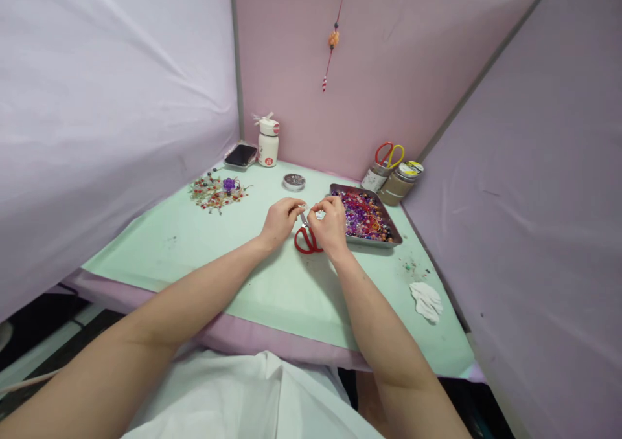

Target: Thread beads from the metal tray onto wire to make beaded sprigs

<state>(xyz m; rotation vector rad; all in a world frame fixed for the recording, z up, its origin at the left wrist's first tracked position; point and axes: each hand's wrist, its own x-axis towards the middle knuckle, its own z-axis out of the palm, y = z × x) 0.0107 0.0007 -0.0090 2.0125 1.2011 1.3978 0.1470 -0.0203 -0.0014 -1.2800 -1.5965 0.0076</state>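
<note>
My left hand (282, 220) and my right hand (329, 222) meet over the middle of the table, fingertips pinched and a small gap apart. Whatever the fingers hold is too small to make out. Below them lie scissors with red handles (302, 241), blades pointing away, partly covered by my right hand. Just right of that hand is a metal tray (374, 243) full of purple, red and orange beads (362, 213). A small round clear tin (294, 181) stands beyond my hands.
Beaded pieces (216, 193) lie in a pile at the left. At the back are a phone (241, 155), a white bottle (268, 144), a can (375, 177) with scissors and a jar (402, 183). A white cloth (426, 302) lies right. A beaded string (333, 39) hangs on the wall.
</note>
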